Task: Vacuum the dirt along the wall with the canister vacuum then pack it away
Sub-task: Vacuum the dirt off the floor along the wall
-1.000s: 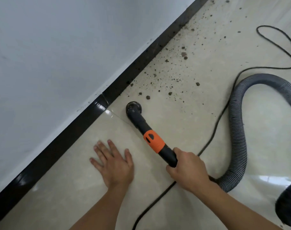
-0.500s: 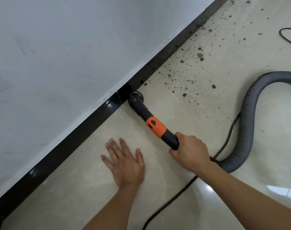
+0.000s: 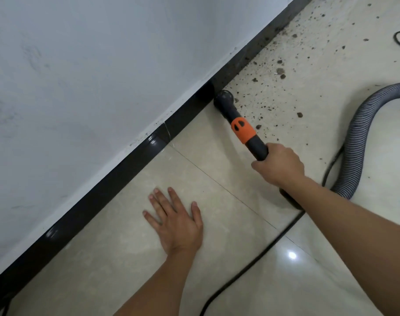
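The black vacuum wand (image 3: 243,131) is gripped at its rear end by the right hand (image 3: 280,166), the fingers being curled round it. Its nozzle (image 3: 224,99) is set on the floor (image 3: 240,258) against the black skirting (image 3: 126,165), at the near edge of the scattered dirt (image 3: 280,70). The left hand (image 3: 176,222) is laid flat on the floor with fingers spread, well apart from the wand.

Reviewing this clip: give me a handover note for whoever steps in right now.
Right hand grips the vacuum wand, its nozzle on the floor at the baseboard.
Left hand rests flat on the floor.
Hose and power cord trail off right; canister out of view.
Done: tiles near the hands look clean.
Left: dirt scattered ahead along the wall, then packing away.
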Available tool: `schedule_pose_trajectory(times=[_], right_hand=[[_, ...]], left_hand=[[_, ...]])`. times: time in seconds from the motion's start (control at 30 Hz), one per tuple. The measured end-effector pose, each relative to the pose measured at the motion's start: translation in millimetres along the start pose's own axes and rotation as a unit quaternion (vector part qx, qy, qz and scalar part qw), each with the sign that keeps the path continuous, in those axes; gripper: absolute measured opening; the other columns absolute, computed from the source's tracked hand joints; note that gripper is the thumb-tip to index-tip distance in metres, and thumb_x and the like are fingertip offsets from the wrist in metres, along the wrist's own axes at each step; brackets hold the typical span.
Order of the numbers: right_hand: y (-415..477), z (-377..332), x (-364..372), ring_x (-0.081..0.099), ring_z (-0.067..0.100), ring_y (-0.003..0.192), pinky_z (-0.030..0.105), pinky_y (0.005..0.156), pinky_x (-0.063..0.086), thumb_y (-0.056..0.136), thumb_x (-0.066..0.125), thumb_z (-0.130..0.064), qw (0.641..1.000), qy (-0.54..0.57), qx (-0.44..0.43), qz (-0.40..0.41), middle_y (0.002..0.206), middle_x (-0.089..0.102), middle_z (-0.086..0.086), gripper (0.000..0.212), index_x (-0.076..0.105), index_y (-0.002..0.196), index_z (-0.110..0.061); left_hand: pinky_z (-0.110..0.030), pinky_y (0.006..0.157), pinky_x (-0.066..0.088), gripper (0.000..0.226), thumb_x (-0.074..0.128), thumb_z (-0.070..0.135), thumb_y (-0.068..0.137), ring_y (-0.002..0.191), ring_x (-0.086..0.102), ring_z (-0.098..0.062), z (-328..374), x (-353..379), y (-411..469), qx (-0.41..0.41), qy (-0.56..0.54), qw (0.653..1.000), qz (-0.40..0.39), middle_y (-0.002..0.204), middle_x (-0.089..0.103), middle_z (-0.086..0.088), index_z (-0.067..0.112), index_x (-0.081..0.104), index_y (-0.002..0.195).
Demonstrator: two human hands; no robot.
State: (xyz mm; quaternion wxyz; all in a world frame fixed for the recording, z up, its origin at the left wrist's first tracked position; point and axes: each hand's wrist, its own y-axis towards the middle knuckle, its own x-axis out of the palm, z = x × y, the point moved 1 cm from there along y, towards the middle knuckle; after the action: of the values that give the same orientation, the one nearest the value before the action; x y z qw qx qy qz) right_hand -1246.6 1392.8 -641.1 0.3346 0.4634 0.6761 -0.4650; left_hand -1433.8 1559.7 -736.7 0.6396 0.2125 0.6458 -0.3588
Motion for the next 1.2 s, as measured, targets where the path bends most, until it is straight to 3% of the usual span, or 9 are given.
schedule_pose_trajectory(times=[0.1, 0.3, 0.43, 0.6, 0.77, 0.97, 1.1, 1.2], right_hand=[[-11, -11, 7, 0.06, 0.026, 0.072, 0.03, 0.064, 0.045, 0.078, 0.066, -0.033, 1.0, 0.011, -0.004, -0.009, 0.079, 0.061, 0.002, 0.021, 0.056, 0.094, -0.023], [-120, -2, 39, 0.061, 0.028, 0.08, 0.032, 0.066, 0.041, 0.084, 0.057, -0.043, 0.997, -0.018, -0.042, -0.056, 0.087, 0.064, 0.0, 0.024, 0.052, 0.1, -0.027], [-175, 45, 39, 0.049, 0.02, 0.069, 0.031, 0.063, 0.036, 0.087, 0.055, -0.046, 0.999, 0.004, 0.035, -0.036, 0.076, 0.053, -0.008, 0.021, 0.042, 0.092, -0.031], [-213, 111, 23, 0.058, 0.02, 0.07, 0.031, 0.06, 0.039, 0.083, 0.06, -0.039, 0.988, 0.042, 0.148, 0.025, 0.071, 0.059, -0.007, 0.018, 0.05, 0.088, -0.026], [-230, 144, 21, 0.056, 0.02, 0.067, 0.031, 0.059, 0.039, 0.084, 0.062, -0.039, 0.977, 0.056, 0.197, 0.061, 0.069, 0.057, -0.005, 0.019, 0.05, 0.088, -0.025], [-208, 163, 10, 0.056, 0.02, 0.068, 0.031, 0.062, 0.043, 0.082, 0.063, -0.034, 0.959, 0.097, 0.248, 0.094, 0.073, 0.057, -0.005, 0.016, 0.053, 0.091, -0.025], [-207, 158, 9, 0.055, 0.018, 0.065, 0.031, 0.059, 0.044, 0.081, 0.064, -0.034, 0.967, 0.094, 0.226, 0.071, 0.072, 0.057, -0.005, 0.017, 0.051, 0.089, -0.024], [-219, 139, 20, 0.053, 0.021, 0.068, 0.031, 0.061, 0.04, 0.083, 0.061, -0.038, 0.988, 0.035, 0.148, 0.012, 0.073, 0.055, -0.006, 0.021, 0.048, 0.093, -0.026]], left_hand=[[-0.059, 0.116, -0.003, 0.077, 0.012, 0.056, 0.093, 0.148, -0.005, -0.035, 0, -1, 0, -0.003, 0.002, 1.0, -0.004, 0.16, 0.002, -0.022, 0.008, 0.01, 0.154], [-0.057, 0.116, -0.006, 0.075, 0.012, 0.055, 0.095, 0.147, -0.011, -0.033, 0, -3, -1, -0.009, 0.007, 1.0, -0.007, 0.16, -0.006, -0.02, 0.01, 0.002, 0.154], [-0.058, 0.116, -0.005, 0.075, 0.013, 0.056, 0.096, 0.147, -0.011, -0.032, 1, -4, -2, -0.004, 0.012, 1.0, -0.011, 0.16, -0.007, -0.02, 0.01, 0.0, 0.154], [-0.058, 0.116, -0.005, 0.073, 0.016, 0.053, 0.097, 0.148, -0.008, -0.032, 0, -4, -4, 0.002, 0.013, 1.0, -0.005, 0.16, -0.003, -0.02, 0.008, 0.004, 0.154], [-0.057, 0.116, -0.005, 0.071, 0.019, 0.046, 0.099, 0.147, -0.006, -0.035, 22, -8, -11, -0.017, 0.004, 1.0, -0.018, 0.159, -0.003, -0.023, 0.002, 0.004, 0.153], [-0.062, 0.114, -0.003, 0.078, 0.015, 0.053, 0.095, 0.146, -0.007, -0.038, 45, 3, -8, -0.04, 0.009, 0.999, -0.03, 0.158, -0.003, -0.026, 0.002, 0.003, 0.153], [-0.062, 0.115, -0.003, 0.077, 0.015, 0.053, 0.095, 0.147, -0.006, -0.038, 45, 3, -11, -0.036, 0.003, 0.999, -0.018, 0.158, -0.002, -0.026, 0.003, 0.004, 0.153], [-0.062, 0.115, -0.002, 0.076, 0.016, 0.053, 0.095, 0.147, -0.006, -0.037, 46, 1, -10, -0.036, 0.003, 0.999, -0.022, 0.159, -0.001, -0.025, 0.004, 0.005, 0.153]])
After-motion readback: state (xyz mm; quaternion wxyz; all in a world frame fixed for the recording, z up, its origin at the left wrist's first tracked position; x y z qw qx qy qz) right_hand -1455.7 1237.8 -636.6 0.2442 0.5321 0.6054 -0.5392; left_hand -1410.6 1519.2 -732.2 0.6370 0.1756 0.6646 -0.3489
